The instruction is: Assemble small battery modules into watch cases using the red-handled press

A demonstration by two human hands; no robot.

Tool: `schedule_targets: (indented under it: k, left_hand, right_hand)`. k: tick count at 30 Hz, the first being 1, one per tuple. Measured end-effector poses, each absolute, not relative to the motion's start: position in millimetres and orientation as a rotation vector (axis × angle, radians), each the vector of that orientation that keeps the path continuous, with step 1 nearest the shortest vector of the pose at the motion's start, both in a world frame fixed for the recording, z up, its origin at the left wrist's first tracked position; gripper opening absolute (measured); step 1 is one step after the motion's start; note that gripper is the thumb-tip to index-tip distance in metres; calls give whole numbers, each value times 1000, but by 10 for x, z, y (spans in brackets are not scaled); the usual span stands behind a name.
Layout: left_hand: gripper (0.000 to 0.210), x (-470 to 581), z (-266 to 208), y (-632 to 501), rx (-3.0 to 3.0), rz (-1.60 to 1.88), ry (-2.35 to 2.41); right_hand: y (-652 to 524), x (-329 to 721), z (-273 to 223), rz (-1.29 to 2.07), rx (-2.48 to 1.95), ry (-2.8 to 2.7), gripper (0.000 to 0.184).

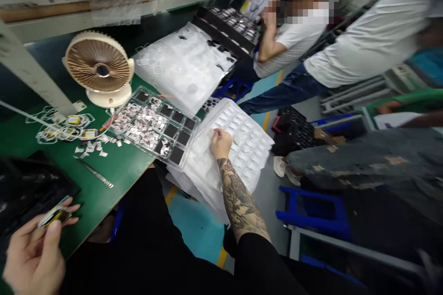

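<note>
Small yellow-and-black part sits in the left hand, gripped between thumb and fingers, low at left near the edge of the green worktop. Right hand is over the white-lined tray, fingertips bunched together; can't tell if they pinch anything. Rows of clear pieces lie in that tray, beside the hand. Next to it, a clear compartment tray holds a heap of small white tabs, more tabs spilling just left. Metal tweezers lie on the worktop, yellow parts with looped cables farther back, beige fan behind. Beyond: translucent sheeting, a seated co-worker in white, blue stool at right.
</note>
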State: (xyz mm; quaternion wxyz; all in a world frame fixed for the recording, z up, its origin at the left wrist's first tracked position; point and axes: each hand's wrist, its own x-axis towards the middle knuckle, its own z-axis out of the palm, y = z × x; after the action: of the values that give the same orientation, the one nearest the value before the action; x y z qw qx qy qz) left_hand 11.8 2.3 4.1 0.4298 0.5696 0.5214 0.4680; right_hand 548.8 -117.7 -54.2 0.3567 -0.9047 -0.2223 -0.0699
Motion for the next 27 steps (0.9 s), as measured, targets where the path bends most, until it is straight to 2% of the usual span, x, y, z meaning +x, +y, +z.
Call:
schedule_targets:
  k: [4, 8, 11, 14, 16, 21, 25, 27]
  left_hand:
    - [25, 202, 45, -18, 1446, 1327, 1354]
    - [31, 198, 67, 33, 1232, 1234, 1316]
    - [48, 173, 126, 80, 1075, 1198, 1249]
    - [59, 145, 192, 92, 969, 1147, 1214]
    - [62, 125, 223, 72, 903, 1123, 1170]
    - [58, 88, 225, -22, 810, 1150, 1105]
    - [56, 54, 178, -62, 798, 1243, 1048]
    - [48, 41, 156, -56, 772, 1284, 1054]
  right_hand:
    - [-1124, 5122, -316, -212, -2151, -491, 47]
    - [-932, 4367, -5, -234, -1687, -615, 36]
    - [-738, 3572, 113, 108, -1516, -836, 23]
    - [-519, 2787, 73, 630, -1324, -1052, 30]
    - [-351, 2368, 20, 778, -1213, -1182, 34]
    - [70, 1810, 28, 654, -1020, -1549, 47]
    - [213, 1712, 54, 663, -971, -1703, 46]
    - [196, 1713, 31, 684, -962, -1749, 47]
